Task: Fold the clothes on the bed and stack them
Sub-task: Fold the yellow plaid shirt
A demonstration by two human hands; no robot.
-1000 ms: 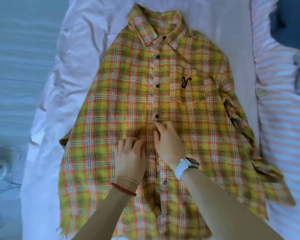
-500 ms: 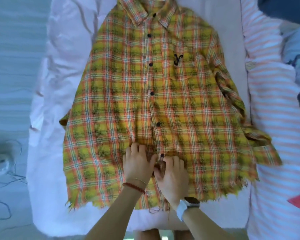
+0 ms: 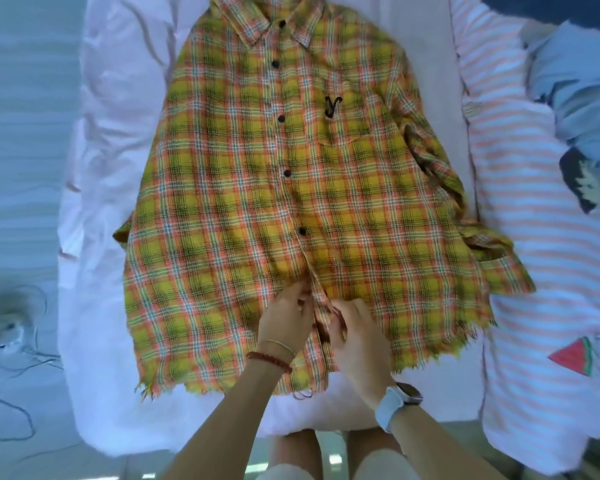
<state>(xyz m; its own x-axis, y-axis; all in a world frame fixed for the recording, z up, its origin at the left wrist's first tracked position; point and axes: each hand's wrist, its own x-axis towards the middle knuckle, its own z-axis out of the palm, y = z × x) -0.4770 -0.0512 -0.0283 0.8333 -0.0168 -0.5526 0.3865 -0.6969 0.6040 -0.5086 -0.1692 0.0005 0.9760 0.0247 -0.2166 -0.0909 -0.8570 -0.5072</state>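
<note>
A yellow and orange plaid shirt point(image 3: 257, 188) lies face up and spread flat on the pale pink bed point(image 3: 118, 133), collar at the far end, frayed hem toward me. Black buttons run down its front placket. My left hand point(image 3: 286, 318) and my right hand point(image 3: 355, 332) meet at the lower part of the placket. Each hand pinches one edge of the shirt front there, and the cloth puckers up between them. The right sleeve lies bunched along the shirt's right side.
A pink-and-white striped cover point(image 3: 534, 271) with a watermelon patch point(image 3: 572, 355) lies on the right. Blue clothes point(image 3: 575, 81) are heaped at the upper right. Cables point(image 3: 11, 344) trail on the floor at the left. My knees show below the bed's near edge.
My hands have moved down the placket from the shirt's middle to near the hem. They lay flat on the cloth before; now their fingers pinch the placket edges.
</note>
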